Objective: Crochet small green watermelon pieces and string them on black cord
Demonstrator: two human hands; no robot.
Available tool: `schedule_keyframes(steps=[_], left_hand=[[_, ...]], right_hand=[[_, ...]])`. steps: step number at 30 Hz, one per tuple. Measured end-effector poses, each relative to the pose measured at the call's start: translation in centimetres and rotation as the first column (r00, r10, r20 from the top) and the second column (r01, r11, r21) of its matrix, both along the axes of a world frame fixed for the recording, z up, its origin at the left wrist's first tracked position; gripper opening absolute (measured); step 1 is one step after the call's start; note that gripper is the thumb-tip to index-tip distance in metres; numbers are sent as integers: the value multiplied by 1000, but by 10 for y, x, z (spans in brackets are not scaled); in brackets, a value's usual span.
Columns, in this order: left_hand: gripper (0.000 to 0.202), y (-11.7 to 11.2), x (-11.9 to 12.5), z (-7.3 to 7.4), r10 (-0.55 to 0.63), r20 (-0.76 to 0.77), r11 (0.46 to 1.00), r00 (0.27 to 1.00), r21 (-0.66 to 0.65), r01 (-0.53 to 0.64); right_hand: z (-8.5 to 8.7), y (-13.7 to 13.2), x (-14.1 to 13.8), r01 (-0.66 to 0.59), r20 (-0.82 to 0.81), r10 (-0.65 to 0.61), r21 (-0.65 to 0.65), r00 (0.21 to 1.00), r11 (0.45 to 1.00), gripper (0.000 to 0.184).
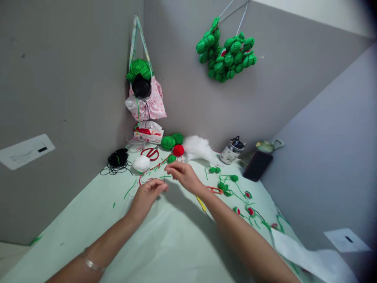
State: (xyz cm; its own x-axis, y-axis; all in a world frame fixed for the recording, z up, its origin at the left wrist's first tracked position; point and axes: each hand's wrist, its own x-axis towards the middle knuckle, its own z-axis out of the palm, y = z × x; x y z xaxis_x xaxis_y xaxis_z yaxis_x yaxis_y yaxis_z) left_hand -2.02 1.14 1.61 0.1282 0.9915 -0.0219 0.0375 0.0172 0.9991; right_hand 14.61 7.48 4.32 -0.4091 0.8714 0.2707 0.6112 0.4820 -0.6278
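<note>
Over the table, my left hand [150, 192] is closed in a pinch. A short thin dark strand [164, 179] stands up from its fingertips; whether it is thread or a needle I cannot tell. Just above and to the right, my right hand [183, 175] is also pinched closed, and what its fingertips hold is too small to make out. Behind my hands lie a white yarn ball [141, 163], a small green ball [171, 158] and loose red yarn [141, 179]. Red-handled scissors [150, 153] rest farther back.
Black yarn [118, 158] lies at the left, near a tissue box [149, 133]. White stuffing [198, 148], a can [231, 151] and a phone [258, 166] stand along the back. Small green crocheted pieces [223, 187] spread rightward. An orange tool [214, 190] and a yellow one [201, 203] lie by my right forearm.
</note>
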Motion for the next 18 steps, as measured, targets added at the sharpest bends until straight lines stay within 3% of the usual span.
schedule_keyframes(steps=[3,8,12,18], left_hand=[[26,0,3,-2,-14,9,1000,1000,16,14],[24,-5,4,-3,-97,-50,993,994,67,100],[26,-3,0,-4,-101,-77,991,992,81,107],[30,0,-5,1,25,-54,994,998,104,-20]], right_hand=[[-15,33,0,125,131,-137,97,982,987,17],[-30,66,-16,211,229,-238,139,944,968,22],[-31,68,-14,239,191,-256,108,948,965,18],[-18,41,26,198,-57,-202,-67,978,978,14]])
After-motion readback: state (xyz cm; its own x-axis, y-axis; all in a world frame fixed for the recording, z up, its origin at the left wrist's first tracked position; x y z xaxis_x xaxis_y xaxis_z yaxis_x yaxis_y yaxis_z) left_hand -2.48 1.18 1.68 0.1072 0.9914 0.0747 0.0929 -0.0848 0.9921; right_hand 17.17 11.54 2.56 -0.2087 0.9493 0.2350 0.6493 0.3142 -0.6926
